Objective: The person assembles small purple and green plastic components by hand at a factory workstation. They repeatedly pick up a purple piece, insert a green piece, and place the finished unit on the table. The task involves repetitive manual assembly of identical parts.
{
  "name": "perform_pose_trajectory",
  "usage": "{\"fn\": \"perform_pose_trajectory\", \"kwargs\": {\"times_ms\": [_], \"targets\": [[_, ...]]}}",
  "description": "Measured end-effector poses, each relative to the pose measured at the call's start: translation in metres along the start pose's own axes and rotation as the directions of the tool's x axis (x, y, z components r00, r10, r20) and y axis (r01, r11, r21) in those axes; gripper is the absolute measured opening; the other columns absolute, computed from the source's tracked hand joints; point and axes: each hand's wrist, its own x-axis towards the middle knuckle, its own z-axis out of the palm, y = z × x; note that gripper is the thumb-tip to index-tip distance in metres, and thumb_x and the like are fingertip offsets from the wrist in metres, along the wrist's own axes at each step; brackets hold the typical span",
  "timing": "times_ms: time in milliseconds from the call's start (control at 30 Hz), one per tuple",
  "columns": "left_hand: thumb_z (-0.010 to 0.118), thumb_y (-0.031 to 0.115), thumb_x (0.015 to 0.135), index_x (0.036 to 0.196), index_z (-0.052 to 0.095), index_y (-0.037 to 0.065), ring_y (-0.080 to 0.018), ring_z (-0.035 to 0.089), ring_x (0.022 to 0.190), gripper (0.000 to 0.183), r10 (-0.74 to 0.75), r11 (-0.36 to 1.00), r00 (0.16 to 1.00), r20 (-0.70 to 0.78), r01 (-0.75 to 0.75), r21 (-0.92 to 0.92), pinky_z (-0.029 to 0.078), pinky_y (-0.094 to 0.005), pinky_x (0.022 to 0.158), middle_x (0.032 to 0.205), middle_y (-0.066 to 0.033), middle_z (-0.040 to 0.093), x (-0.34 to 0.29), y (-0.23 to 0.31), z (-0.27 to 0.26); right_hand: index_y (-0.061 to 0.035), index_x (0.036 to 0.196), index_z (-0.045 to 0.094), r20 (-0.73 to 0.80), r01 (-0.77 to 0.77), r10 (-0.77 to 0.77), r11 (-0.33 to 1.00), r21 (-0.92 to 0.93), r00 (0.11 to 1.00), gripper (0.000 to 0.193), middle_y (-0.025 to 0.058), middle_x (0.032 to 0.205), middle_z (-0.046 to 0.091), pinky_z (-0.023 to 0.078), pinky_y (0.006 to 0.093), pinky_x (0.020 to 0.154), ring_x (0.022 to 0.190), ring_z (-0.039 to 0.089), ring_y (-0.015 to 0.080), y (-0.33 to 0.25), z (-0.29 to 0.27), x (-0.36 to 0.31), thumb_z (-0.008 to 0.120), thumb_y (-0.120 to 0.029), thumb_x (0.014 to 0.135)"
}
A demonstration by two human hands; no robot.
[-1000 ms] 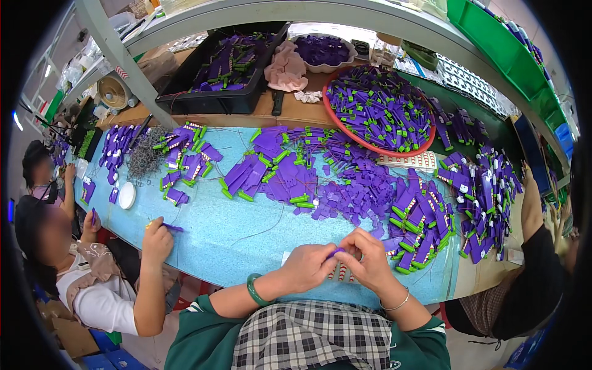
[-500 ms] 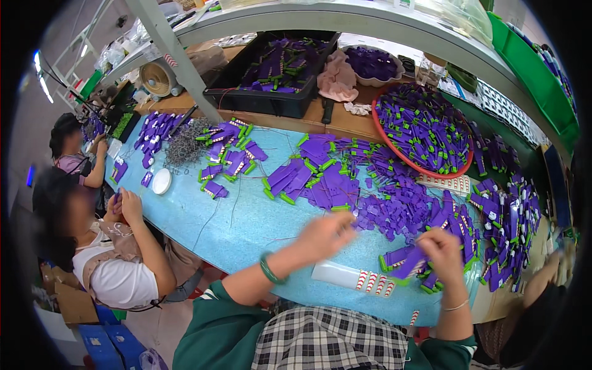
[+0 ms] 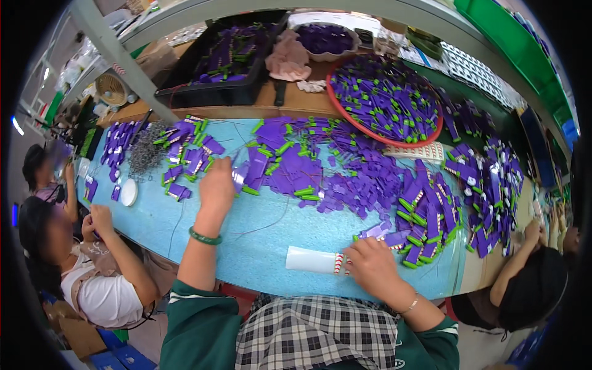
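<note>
My left hand point(image 3: 217, 188) is out over the table to the left, fingers closed on a blurred flat purple piece point(image 3: 240, 177). Beside it lie flat purple pieces point(image 3: 296, 169) with green ends. My right hand point(image 3: 372, 264) is low at the front, its bent fingers closed at the right end of a white sticker strip point(image 3: 305, 259) and covering part of its red-and-white chevron stickers. Just past those fingers begins a heap of purple-and-green pieces point(image 3: 425, 222). Small loose purple pieces point(image 3: 351, 188) are spread between my hands.
A red round basket point(image 3: 333, 98) full of purple-and-green pieces stands at the back, with a black crate point(image 3: 213, 98) left of it. Tangled dark wire point(image 3: 147, 150) and a white lid point(image 3: 129, 192) lie left. People work at left point(image 3: 102, 277) and right point(image 3: 533, 283). A shelf edge point(image 3: 203, 18) crosses above.
My left hand has moved left and away from me to the flat purple pieces. My right hand has let go of its purple-and-green piece and moved left to the sticker strip. The view has shifted.
</note>
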Motion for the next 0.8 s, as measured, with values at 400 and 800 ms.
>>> {"fn": "perform_pose_trajectory", "kwargs": {"times_ms": [400, 800], "targets": [[0.044, 0.007, 0.095, 0.104, 0.047, 0.0, -0.0193, 0.061, 0.071, 0.012, 0.277, -0.3, 0.831, 0.482, 0.551, -0.779, 0.053, -0.0317, 0.064, 0.086, -0.0123, 0.059, -0.1, 0.123, -0.075, -0.0137, 0.083, 0.066, -0.082, 0.007, -0.006, 1.0, 0.02, 0.997, 0.012, -0.0004, 0.084, 0.056, 0.034, 0.0345, 0.07, 0.08, 0.051, 0.0187, -0.013, 0.029, 0.007, 0.07, -0.014, 0.071], [0.064, 0.007, 0.087, 0.092, 0.064, 0.001, -0.008, 0.058, 0.065, 0.008, 0.422, 0.119, 0.72, 0.55, 0.558, -0.821, 0.05, -0.024, 0.061, 0.078, -0.0032, 0.063, -0.115, 0.144, -0.045, -0.0071, 0.085, 0.062, -0.094, -0.057, 0.121, 0.859, 0.508, 0.988, 0.014, 0.0031, 0.094, 0.062, 0.041, 0.0351, 0.075, 0.086, 0.057, 0.0243, -0.002, 0.01, 0.016, 0.071, -0.007, 0.073]]}}
